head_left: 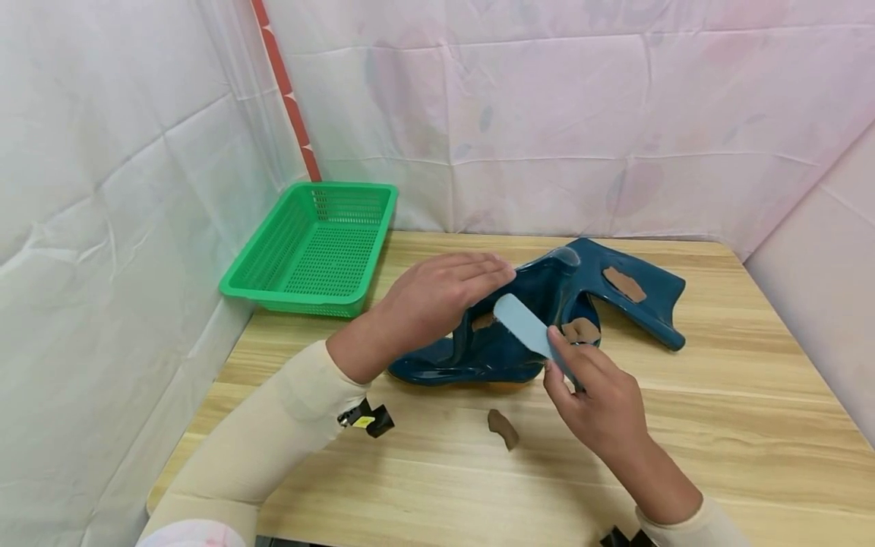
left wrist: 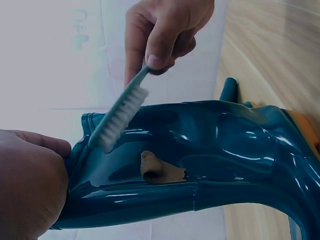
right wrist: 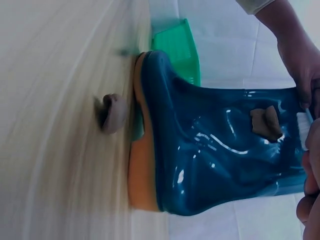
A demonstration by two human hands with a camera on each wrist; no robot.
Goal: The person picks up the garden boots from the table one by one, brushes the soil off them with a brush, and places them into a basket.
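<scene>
A glossy dark teal rain boot [head_left: 506,357] with an orange sole [right wrist: 145,185] stands on the table. My left hand [head_left: 437,292] holds the top of its shaft; the thumb is partly hidden. In my right hand [head_left: 601,391] is a brush [left wrist: 120,117] with a pale blue back and white bristles, pinched by its handle. The bristles face the shaft near its top; whether they touch cannot be told. A brown, mud-like piece [right wrist: 266,123] clings to the shaft. Beyond it lies a second teal boot [head_left: 632,266], bearing a brown patch [head_left: 623,283].
A loose brown piece [head_left: 503,429] lies on the wooden table [head_left: 738,425], in front of the boot. At the back left sits a green perforated basket [head_left: 321,254]. Pale cloth hangs behind and along both sides.
</scene>
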